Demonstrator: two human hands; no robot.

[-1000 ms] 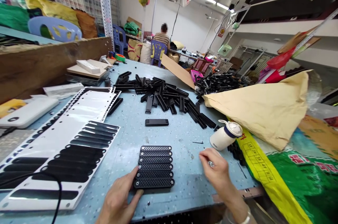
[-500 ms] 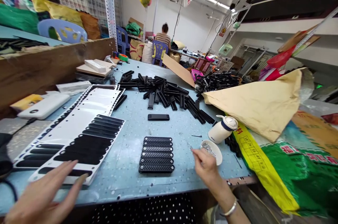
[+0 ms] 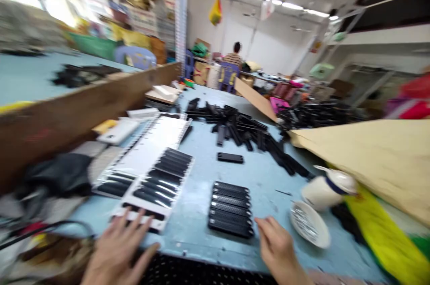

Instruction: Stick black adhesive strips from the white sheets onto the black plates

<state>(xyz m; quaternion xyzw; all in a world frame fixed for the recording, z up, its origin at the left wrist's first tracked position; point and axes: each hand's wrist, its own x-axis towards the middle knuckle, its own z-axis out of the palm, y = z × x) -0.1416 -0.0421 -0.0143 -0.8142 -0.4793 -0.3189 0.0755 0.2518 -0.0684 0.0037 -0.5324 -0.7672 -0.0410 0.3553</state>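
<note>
**Black grilles stacked in a row at the near edge of a blue table**

Black plastic grille plates (image 3: 231, 208), long and narrow with rounded ends and a fine mesh texture, lie side by side in a tight row on the pale blue table (image 3: 201, 150), near its front edge. Each plate runs left to right; the row steps away from the viewer, five or six deep, though blur makes the count unsure.

The right hand (image 3: 277, 247) rests just to the right of the nearest plate, fingers loosely spread and holding nothing; its fingertips (image 3: 260, 222) come close to the row's right end, but whether they touch cannot be told. The left hand (image 3: 117, 249) lies flat and open, fingers apart, with its tips on the near edge of a white backing sheet (image 3: 157, 173) that carries glossy black oval stickers.

Right of the row sits a small white dish (image 3: 311, 224) of tiny bright metal pieces, and behind it a white jug with a dark band (image 3: 327, 188), tipped on its side. Farther off, one single black plate (image 3: 230, 157) lies alone, and beyond it a loose heap of black parts (image 3: 242, 126). A tan paper sack (image 3: 369, 155) covers the right side. A seated person (image 3: 234, 57) is at the far end.
</note>
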